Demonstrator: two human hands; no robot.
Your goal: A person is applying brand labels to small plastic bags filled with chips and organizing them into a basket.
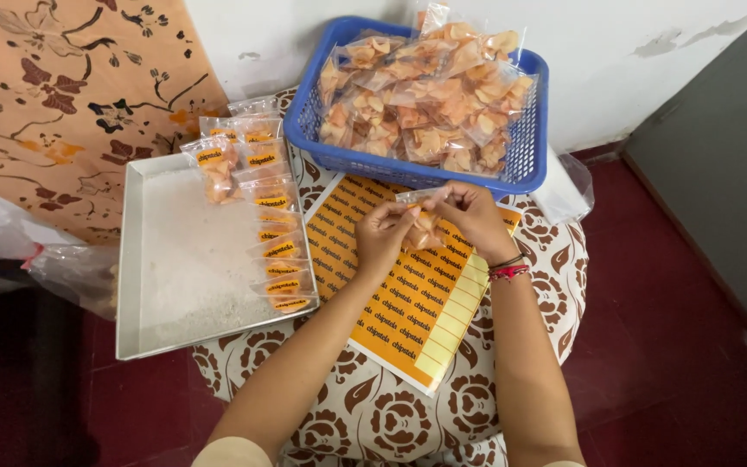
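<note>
Head camera view, looking down at a person's two bare forearms over a small table draped in a cloth with brown floral print. Between the hands is a small clear plastic packet of orange chips (424,227), its contents pale orange and crinkled, its top edge a thin strip of clear film. The left hand (384,233) is curled, fingers bent inward, pinching the packet's left side. The right hand (469,216), with a red and black thread band at the wrist, arches over from the right, and its fingertips nip the packet's upper edge. Both hands are closed on the packet and almost meet over it, both forearms angling in toward it.

The packet hangs just above a sheet of orange stickers (408,294), which lies flat on the cloth with a pale yellow strip along its right edge. Just beyond the hands stands a blue plastic basket (529,147) heaped with more packets of the same chips. To the left, a shallow metal tray (183,259) holds a row of packets bearing orange labels (274,233) along its right side. A clear plastic bag lies at the far left edge.
</note>
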